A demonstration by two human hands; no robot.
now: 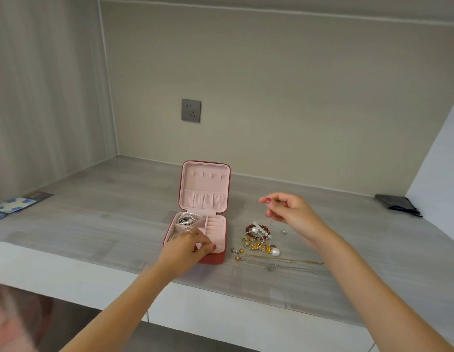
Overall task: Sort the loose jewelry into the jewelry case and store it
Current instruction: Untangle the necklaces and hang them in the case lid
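A red jewelry case with pink lining stands open on the grey shelf, its lid upright. A pearl strand lies in its back-left compartment. My left hand rests over the case's front compartments, fingers curled; whether it holds anything is hidden. My right hand hovers right of the case, pinching a thin chain that hangs down over the loose jewelry pile of red and white bead bracelets, gold pieces and pearls. Thin necklaces lie stretched out in front of the pile.
A small earring lies right of the pile. A dark pouch sits at the back right corner. Blue patterned cards lie at the far left. A wall socket is on the back wall. The shelf's front edge runs below my forearms.
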